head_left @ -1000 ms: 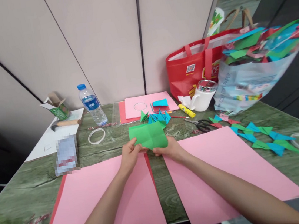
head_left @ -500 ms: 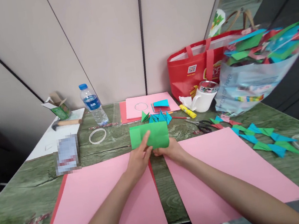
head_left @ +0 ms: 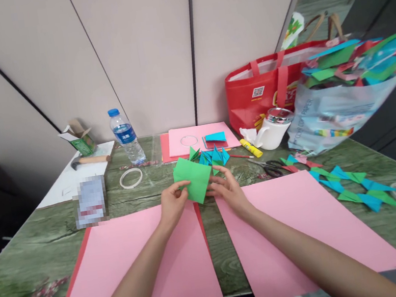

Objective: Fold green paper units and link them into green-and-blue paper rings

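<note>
A green paper sheet (head_left: 192, 179) is held between both my hands, turned so one corner points down toward me, just above the table. My left hand (head_left: 172, 206) pinches its left edge with thumb and fingers. On the sheet's right edge my right hand (head_left: 228, 189) has its fingers curled. Two large pink paper sheets (head_left: 144, 265) (head_left: 298, 223) lie under my forearms, with a strip of green patterned table (head_left: 212, 245) between them. Small folded green and blue paper pieces (head_left: 211, 156) lie just beyond the sheet.
A water bottle (head_left: 126, 135), a tape ring (head_left: 130, 178) and a hammer (head_left: 88, 160) stand at the back left. Scissors (head_left: 270, 166), a glue stick (head_left: 251, 148), a white mug (head_left: 272, 129), a red bag (head_left: 263, 90) and a plastic bag of folded papers (head_left: 342, 92) are at the right. A folded paper chain (head_left: 348, 185) lies right.
The green sheet went from lying as a folded rectangle under my left fingers to being opened and rotated into a diamond. Both hands shifted to its side edges.
</note>
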Tool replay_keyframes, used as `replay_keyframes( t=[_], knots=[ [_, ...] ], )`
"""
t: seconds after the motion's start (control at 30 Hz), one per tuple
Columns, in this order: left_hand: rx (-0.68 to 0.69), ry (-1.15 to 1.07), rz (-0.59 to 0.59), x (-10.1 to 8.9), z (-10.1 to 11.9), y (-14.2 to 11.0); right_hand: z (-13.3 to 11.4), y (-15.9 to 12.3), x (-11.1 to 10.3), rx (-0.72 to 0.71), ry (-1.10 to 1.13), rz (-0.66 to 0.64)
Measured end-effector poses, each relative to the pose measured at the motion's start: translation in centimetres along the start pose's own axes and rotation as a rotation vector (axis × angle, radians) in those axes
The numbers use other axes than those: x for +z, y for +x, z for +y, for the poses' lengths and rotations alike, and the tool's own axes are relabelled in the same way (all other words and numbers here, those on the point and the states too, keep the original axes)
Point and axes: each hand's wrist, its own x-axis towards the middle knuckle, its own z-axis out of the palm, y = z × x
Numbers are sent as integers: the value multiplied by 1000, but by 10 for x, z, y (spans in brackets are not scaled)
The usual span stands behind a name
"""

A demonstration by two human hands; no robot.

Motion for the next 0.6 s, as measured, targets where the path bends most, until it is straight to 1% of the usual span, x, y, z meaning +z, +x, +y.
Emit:
replay_keyframes(
  t=[0.1, 0.23, 0.37, 0.5, 0.6],
  knots=[
    [-17, -13, -44, -1, 0, 1, 3, 1, -4, -72, -57, -66],
    [-34, -115, -110, 0, 4, -1, 12, 1, -7, -136, -246, -163],
    [-49, -222, -161, -1, 4, -1, 17, 2, -10, -155, -400, -164],
    [-81, -314, -218, -2, 0, 0, 15, 2, -10, -114, -401, -146],
    [-91, -320, -237, -1, -2, -1, 13, 2, -11, -108, -412, -128]
  ],
)
